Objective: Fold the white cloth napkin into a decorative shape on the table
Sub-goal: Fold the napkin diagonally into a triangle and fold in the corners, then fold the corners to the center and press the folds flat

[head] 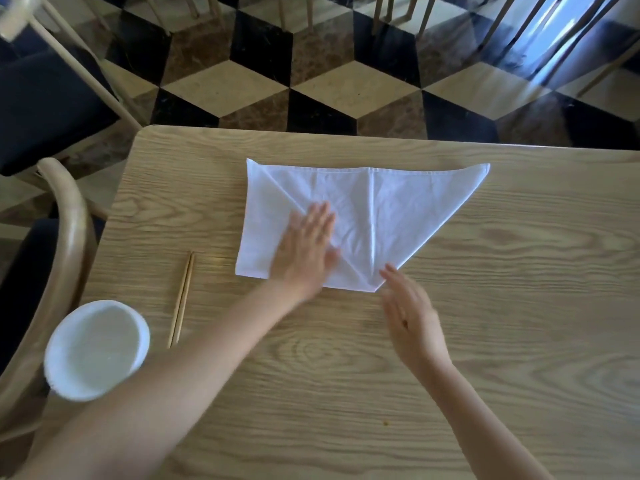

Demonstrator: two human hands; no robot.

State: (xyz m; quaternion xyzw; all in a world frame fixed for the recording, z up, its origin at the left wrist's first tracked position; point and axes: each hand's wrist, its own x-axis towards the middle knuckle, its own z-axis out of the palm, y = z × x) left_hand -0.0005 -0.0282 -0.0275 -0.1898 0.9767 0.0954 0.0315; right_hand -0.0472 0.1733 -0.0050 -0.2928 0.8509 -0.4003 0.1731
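Fingers (320,216) of the left hand (304,251) are lying spread and flat on the white napkin (398,209), pressing its left half against the table (519,341) and gripping nothing. The right hand (412,313) is hovering just beside the napkin's near point, its fingers loosely extended and parted, empty; motion blur is making it hard to say whether the fingertips are touching the cloth.

From the head camera, the napkin is lying near the far edge of the table, partly folded: its right side is sloping down as a triangle to the near point, a crease is running down the middle, and the left side is showing a square corner with a diagonal crease under the left hand. By my reading, the folding is in an early-to-middle stage, with one flap being smoothed. The next move probably calls for the right hand to pinch a corner or edge while the left is pinning the layers so they are not slipping.

Chopsticks (181,299) are lying to the left of the napkin, well apart from it, and a white bowl (97,348) is sitting at the table's near left edge. Neither is crowding the cloth; the left forearm is passing just beside the bowl, which could be nudged.
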